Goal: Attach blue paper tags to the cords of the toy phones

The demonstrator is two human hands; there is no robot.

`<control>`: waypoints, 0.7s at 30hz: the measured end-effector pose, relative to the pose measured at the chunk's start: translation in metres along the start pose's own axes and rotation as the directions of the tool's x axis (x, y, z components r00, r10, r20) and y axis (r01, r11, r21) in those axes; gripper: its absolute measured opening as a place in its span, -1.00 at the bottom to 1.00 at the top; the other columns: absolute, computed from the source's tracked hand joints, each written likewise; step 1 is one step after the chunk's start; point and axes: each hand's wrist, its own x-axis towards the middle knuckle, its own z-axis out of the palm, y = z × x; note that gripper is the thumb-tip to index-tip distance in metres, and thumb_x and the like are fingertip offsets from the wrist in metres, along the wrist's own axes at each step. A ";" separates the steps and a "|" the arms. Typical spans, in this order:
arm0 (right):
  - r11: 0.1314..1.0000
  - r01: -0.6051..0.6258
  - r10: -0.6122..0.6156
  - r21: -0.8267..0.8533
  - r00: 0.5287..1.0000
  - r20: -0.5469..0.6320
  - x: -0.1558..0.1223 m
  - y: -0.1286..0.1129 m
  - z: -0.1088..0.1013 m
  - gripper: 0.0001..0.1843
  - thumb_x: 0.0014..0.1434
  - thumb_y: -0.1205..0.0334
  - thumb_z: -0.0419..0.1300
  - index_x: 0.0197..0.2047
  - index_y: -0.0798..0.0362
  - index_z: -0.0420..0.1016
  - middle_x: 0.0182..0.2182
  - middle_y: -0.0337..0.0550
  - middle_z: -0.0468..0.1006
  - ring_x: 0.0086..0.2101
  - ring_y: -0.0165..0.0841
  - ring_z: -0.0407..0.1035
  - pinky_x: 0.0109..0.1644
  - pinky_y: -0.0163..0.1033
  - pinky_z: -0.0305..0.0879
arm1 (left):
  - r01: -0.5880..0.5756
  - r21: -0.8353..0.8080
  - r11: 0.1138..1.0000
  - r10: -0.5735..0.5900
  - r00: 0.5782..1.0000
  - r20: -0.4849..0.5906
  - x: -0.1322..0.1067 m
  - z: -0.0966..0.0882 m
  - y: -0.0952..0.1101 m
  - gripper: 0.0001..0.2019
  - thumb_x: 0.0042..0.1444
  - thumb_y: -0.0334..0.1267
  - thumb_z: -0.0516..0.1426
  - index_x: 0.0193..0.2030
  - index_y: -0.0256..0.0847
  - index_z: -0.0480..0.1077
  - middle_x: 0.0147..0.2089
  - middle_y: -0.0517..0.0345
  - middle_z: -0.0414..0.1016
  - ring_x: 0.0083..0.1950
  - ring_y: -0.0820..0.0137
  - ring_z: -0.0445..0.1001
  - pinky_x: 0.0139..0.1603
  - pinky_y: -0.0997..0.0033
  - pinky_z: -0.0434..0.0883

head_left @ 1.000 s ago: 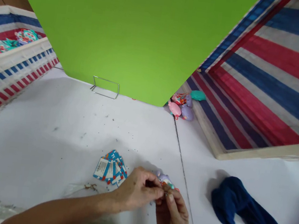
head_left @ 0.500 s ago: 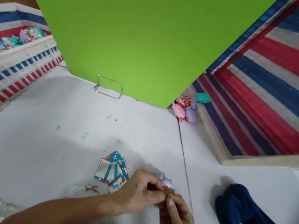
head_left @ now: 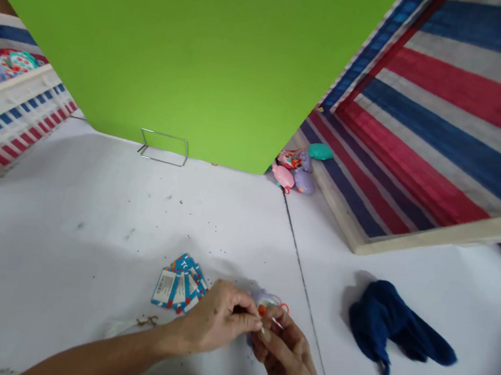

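My left hand (head_left: 218, 317) comes in from the lower left, thumb and forefinger pinched together; what lies in the pinch is too small to name. Facing it, my right hand (head_left: 291, 360) has its fingers curled, thumb pressed in, with a tiny pale bit at the tips. The fingertips of both hands nearly meet. Just beyond them on the white table lies a small purple toy (head_left: 264, 297) with a red loop, partly hidden by my fingers. Left of my hands rests a fanned stack of blue printed cards (head_left: 179, 285) with barcode labels.
A green panel (head_left: 180, 51) rises at the back, with a wire bracket (head_left: 164, 148) at its foot. Several small toys (head_left: 295, 172) lie beside the striped crate (head_left: 362, 244). Dark blue cloth (head_left: 398, 324) is at right. Another striped crate (head_left: 15, 98) with toys stands left.
The view has shifted, so the surroundings sit further left. My fingertips have moved slightly apart, and a pale bit and a red loop now show by them.
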 end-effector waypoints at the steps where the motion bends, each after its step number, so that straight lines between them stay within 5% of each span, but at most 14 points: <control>1: 1.000 -0.001 0.002 0.008 0.999 -0.032 0.000 0.001 0.000 -0.81 -0.14 0.30 0.35 -0.40 0.03 0.45 -0.62 -0.38 0.32 -0.62 -0.56 0.13 -0.56 -0.46 0.11 | 0.008 0.000 1.000 -0.008 1.000 0.005 -0.001 0.000 -0.001 -0.87 -0.06 -0.41 0.11 -0.52 -0.34 0.48 -0.61 0.23 0.36 -0.56 0.55 0.25 -0.54 0.63 0.15; 5: 0.998 0.039 -0.032 0.057 0.993 -0.115 0.000 0.006 0.006 -0.80 -0.17 0.29 0.37 -0.39 0.02 0.48 -0.63 -0.38 0.35 -0.61 -0.56 0.17 -0.52 -0.47 0.17 | -0.005 -0.064 0.998 0.005 1.000 0.005 -0.005 -0.002 -0.002 -0.85 -0.03 -0.39 0.10 -0.50 -0.35 0.48 -0.60 0.21 0.36 -0.55 0.54 0.25 -0.53 0.62 0.16; 11: 0.996 -0.009 0.009 0.084 1.000 0.004 0.000 0.009 0.005 -0.84 -0.16 0.30 0.35 -0.46 0.05 0.46 -0.67 -0.40 0.27 -0.66 -0.60 0.09 -0.60 -0.48 0.08 | -0.074 0.037 0.997 0.074 0.997 0.000 -0.011 -0.004 -0.003 -0.87 -0.04 -0.42 0.12 -0.52 -0.33 0.48 -0.60 0.25 0.32 -0.53 0.56 0.23 -0.51 0.62 0.14; 21: 0.998 -0.048 0.046 0.050 0.998 0.036 -0.006 0.009 0.014 -0.82 -0.17 0.30 0.36 -0.48 0.07 0.43 -0.65 -0.41 0.24 -0.68 -0.62 0.04 -0.63 -0.48 0.02 | -0.128 0.084 0.988 0.125 0.991 0.042 -0.017 -0.011 -0.004 -0.85 -0.01 -0.37 0.10 -0.48 -0.32 0.49 -0.55 0.19 0.38 -0.49 0.51 0.29 -0.45 0.60 0.19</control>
